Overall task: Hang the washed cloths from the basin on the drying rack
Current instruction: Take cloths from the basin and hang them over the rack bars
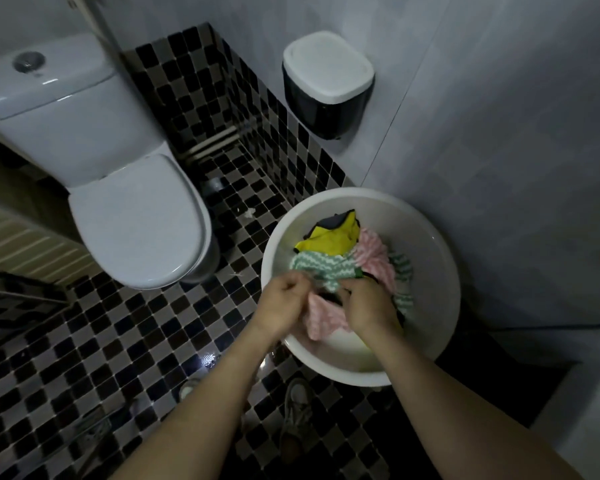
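Observation:
A white round basin (437, 271) sits on the tiled floor by the right wall. Inside lie several wet cloths: a yellow cloth (329, 242) at the back, a green-and-white zigzag cloth (323, 271) in the middle and a pink-and-white zigzag cloth (373, 259) on the right. Another pink-and-white cloth (323, 320) hangs between my hands at the basin's near rim. My left hand (283, 308) pinches its left edge with curled fingers. My right hand (369, 306) grips the cloths beside it. No drying rack is in view.
A white toilet (136, 220) with its lid down stands to the left on the black-and-white mosaic floor (101, 358). A black bin with a white lid (326, 88) hangs on the wall behind the basin. My shoes (298, 403) stand near the basin. A white edge (596, 410) is at the right.

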Action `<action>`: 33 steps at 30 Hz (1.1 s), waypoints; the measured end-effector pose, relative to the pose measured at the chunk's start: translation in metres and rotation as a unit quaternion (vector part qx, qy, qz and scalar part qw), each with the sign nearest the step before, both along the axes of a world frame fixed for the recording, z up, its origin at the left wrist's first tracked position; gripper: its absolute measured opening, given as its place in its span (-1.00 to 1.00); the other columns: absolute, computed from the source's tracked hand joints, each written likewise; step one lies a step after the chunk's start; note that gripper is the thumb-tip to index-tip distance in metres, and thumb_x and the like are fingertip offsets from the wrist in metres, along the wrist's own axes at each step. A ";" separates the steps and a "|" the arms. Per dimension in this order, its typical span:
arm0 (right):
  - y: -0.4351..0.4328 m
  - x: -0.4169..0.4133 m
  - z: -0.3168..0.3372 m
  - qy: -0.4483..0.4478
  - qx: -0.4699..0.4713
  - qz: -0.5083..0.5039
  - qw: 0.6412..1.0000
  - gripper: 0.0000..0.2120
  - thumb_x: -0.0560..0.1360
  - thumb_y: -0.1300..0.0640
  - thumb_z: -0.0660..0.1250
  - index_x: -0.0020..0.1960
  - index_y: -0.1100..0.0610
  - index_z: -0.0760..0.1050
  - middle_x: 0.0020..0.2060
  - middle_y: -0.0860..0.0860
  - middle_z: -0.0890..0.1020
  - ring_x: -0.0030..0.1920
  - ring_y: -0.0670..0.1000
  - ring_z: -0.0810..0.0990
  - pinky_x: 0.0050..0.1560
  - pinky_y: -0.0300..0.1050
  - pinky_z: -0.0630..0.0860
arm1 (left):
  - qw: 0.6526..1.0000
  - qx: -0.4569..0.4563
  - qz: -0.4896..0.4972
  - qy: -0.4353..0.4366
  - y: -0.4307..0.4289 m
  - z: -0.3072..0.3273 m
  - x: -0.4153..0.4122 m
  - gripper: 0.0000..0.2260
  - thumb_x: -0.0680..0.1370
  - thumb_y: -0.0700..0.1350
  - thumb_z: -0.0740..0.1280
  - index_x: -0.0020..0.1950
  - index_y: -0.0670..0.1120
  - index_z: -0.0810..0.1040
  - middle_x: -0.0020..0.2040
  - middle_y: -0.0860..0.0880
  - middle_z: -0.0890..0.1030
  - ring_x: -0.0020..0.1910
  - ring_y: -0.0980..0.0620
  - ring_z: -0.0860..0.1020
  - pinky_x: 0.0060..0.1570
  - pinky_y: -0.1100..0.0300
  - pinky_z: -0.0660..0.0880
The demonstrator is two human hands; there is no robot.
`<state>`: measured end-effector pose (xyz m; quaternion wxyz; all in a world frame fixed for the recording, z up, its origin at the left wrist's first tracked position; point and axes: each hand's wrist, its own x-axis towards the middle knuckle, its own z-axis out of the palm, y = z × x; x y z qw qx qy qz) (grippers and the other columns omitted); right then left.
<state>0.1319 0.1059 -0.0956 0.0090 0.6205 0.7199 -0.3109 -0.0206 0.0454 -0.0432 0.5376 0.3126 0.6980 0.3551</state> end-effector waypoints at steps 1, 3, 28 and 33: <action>-0.001 -0.002 0.002 0.029 0.014 -0.006 0.999 -0.69 0.58 0.11 0.24 -0.35 0.07 0.46 -0.38 0.13 0.46 -0.30 0.16 0.43 -0.28 -0.04 0.31 | 0.996 0.002 0.063 -0.068 -0.001 0.003 -0.006 -0.73 0.63 -0.12 0.22 -0.24 -0.16 0.51 -0.37 0.01 0.56 -0.35 0.11 0.51 -0.31 0.35 0.46; 0.003 -0.004 0.014 0.104 0.063 -0.017 0.992 -0.51 0.57 0.09 0.25 -0.47 0.06 0.15 -0.54 0.04 0.22 -0.43 0.07 0.27 -0.34 -0.05 0.19 | 0.976 0.010 0.136 -0.170 -0.004 0.010 -0.012 -0.72 0.65 -0.09 0.17 -0.21 -0.17 0.47 -0.41 0.00 0.53 -0.41 0.08 0.50 -0.35 0.29 0.48; 0.009 -0.029 0.218 0.377 -0.129 0.007 0.917 -0.94 0.53 0.17 0.38 -0.02 0.13 0.59 -0.11 0.06 0.66 -0.17 -0.03 0.67 -0.23 -0.17 0.62 | 0.976 0.139 0.138 -0.098 -0.024 0.142 -0.040 -0.88 0.62 -0.19 0.24 -0.11 -0.11 0.47 -0.51 0.00 0.45 -0.64 0.10 0.36 -0.60 0.26 0.35; 0.003 -0.060 0.235 0.384 -0.155 0.162 0.896 -0.40 0.38 0.28 0.51 0.37 0.04 0.43 0.25 -0.04 0.57 0.27 -0.15 0.52 0.25 -0.22 0.48 | 0.975 0.211 0.058 0.027 -0.028 0.168 -0.054 -0.92 0.59 -0.14 0.31 -0.10 -0.05 0.53 -0.37 0.13 0.57 -0.40 0.20 0.49 -0.33 0.24 0.42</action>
